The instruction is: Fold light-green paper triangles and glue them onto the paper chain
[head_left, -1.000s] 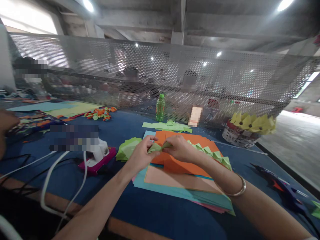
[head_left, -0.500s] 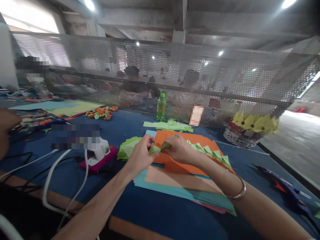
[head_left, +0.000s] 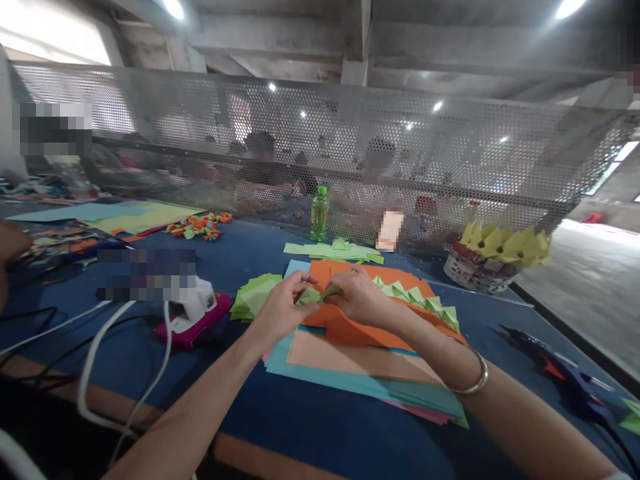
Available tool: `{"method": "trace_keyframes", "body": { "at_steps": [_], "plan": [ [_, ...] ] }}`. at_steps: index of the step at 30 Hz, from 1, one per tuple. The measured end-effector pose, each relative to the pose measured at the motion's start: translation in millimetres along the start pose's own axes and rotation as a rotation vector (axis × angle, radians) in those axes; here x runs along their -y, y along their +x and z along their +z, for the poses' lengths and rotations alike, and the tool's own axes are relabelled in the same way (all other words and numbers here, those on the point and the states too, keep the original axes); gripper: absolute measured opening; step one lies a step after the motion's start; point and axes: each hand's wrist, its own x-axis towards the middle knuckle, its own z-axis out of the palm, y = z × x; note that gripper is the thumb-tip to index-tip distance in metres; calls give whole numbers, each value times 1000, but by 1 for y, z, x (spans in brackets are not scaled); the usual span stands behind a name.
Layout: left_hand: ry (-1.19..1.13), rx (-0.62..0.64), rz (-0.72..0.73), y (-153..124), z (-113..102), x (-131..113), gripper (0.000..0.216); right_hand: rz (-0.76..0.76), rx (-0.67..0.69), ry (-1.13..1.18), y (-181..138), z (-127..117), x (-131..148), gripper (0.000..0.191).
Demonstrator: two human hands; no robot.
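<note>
Between my hands is a small green piece of folded paper (head_left: 311, 296), partly hidden by the fingers. My left hand (head_left: 289, 300) pinches its left side, and my right hand (head_left: 357, 293) grips its right end. Both hands hover over a stack of orange paper (head_left: 370, 330). A row of folded green paper points (head_left: 417, 298) lies on that stack, passing behind my right wrist. Just left of my left hand, green paper sheets (head_left: 255, 295) are fanned out. Under the orange stack are peach and blue sheets (head_left: 345, 379).
A purple-and-white power strip (head_left: 193, 317) with cables sits left. Green paper strips (head_left: 337, 250) and a green bottle (head_left: 319, 215) stand farther back. At right are a basket with yellow paper points (head_left: 485, 267) and a glue gun (head_left: 565, 370). Someone's hand (head_left: 13, 243) shows at far left.
The whole view has shifted slightly, so things sit a little farther left. My fingers have moved slightly on the green paper, and its middle shows a bit more.
</note>
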Motion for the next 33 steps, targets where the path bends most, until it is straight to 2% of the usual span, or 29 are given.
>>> {"method": "trace_keyframes", "body": {
  "at_steps": [12, 23, 33],
  "plan": [
    [-69, 90, -15, -1, 1, 4, 43, 28, 3, -15, 1, 6, -5, 7],
    [74, -17, -4, 2, 1, 1, 19, 9, 0, -41, 3, 7, 4, 7],
    [363, -146, -8, -3, 4, -2, 23, 12, -42, -68, 9, 20, 10, 19]
  ]
}}
